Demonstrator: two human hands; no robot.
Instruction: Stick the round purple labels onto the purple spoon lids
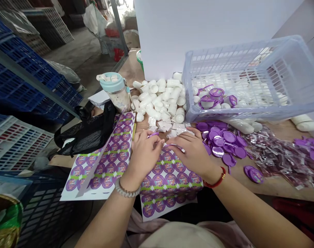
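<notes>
My left hand (144, 153) and my right hand (191, 151) meet over a sheet of round purple stickers (169, 177) at the table's near edge. Both hands' fingers are curled and pinched together where they touch, on a small purple-edged piece I cannot make out. More sticker sheets (107, 162) lie to the left. A pile of purple lids (224, 143) lies just right of my right hand. Behind my hands are small white sachets (163, 125) and a heap of white plastic cups (159, 98).
A pale blue slotted basket (250, 74) holding white cups and capped purple ones stands at the back right. Clear wrappers (281, 155) spread at the right. A tumbler with a light blue lid (115, 91) and a black mesh bag (90, 132) sit left. Blue crates (22, 82) stand beyond.
</notes>
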